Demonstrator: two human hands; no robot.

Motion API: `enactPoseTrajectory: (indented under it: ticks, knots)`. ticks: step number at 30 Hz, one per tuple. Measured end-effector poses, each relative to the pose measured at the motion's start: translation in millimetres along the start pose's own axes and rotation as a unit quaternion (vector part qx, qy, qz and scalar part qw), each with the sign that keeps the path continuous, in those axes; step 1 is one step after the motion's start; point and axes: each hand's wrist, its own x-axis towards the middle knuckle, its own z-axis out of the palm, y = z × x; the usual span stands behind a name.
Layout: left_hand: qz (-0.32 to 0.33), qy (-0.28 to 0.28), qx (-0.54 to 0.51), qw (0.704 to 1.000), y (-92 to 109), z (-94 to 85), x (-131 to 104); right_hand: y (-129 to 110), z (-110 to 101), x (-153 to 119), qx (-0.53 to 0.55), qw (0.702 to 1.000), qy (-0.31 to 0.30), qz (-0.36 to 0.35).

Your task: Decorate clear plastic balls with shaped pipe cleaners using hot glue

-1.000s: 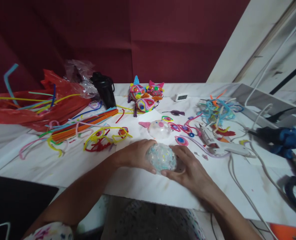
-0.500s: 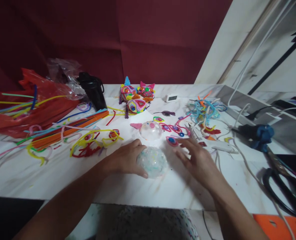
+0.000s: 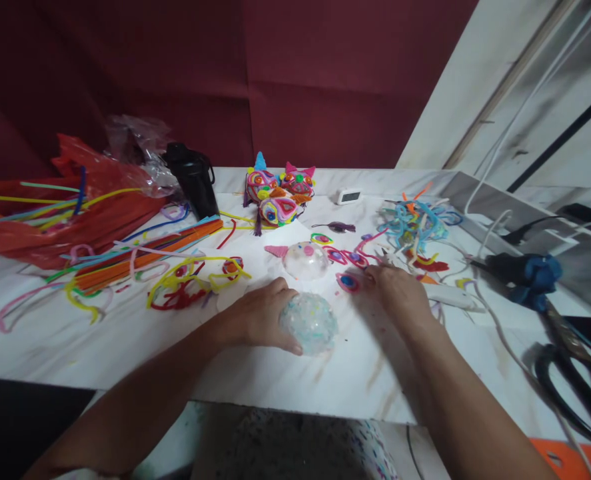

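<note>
So the left hand [image 3: 268, 317] was cupped around the left side of a clear dome with blue flecks [image 3: 309, 323], thumb on the near side, keeping hold of it. The dome sat on the white table [image 3: 295, 380], a bit below the middle of the frame. Right hand [image 3: 400, 297] was down over the white glue gun [image 3: 452, 295], right of center; its fingers were mostly hidden, so I couldn't tell if it had a grip. Just above the dome was another clear one with a pink ear and nose [image 3: 305, 261], and a pink-and-blue eye piece [image 3: 348, 283] lay near the right fingertips. Black bottle [image 3: 194, 185] stood upper left, scissors [image 3: 570, 393] lower right.
</note>
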Motion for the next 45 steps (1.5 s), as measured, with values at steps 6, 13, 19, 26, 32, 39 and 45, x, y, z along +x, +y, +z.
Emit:
enactPoseTrajectory:
  ticks: [6, 13, 19, 26, 32, 39, 45]
  knots:
    - [0.007, -0.002, -0.013, 1.0, 0.1, 1.2, 0.3, 1.1, -1.4, -5.2, -0.003, 0.999, 0.047, 0.011]
    - [-0.002, -0.005, -0.024, 1.0, 1.5, -0.4, 0.0, -0.1, -3.8, -9.9, 0.002, 0.994, 0.106, 0.021]
    - [0.001, 0.005, -0.025, 1.0, 1.8, -1.2, -1.4, 1.1, 0.6, -8.2, 0.003, 0.993, 0.119, 0.025]
    - [-0.011, 0.033, -0.061, 0.997, -10.9, -18.4, -1.1, 6.1, 7.5, -4.6, 0.018, 0.992, 0.125, 0.02]
    - [-0.099, 0.161, -0.005, 0.982, -34.1, -19.7, 10.2, 6.2, 6.4, -6.0, 0.02, 0.992, 0.122, 0.004]
    - [-0.085, 0.117, 0.045, 0.988, -39.1, -14.1, 18.4, 9.9, 11.4, -3.7, 0.048, 0.988, 0.145, -0.009]
    - [-0.069, 0.08, 0.101, 0.989, -51.1, -22.3, 17.9, 8.8, 10.2, -4.4, 0.049, 0.99, 0.131, 0.004]
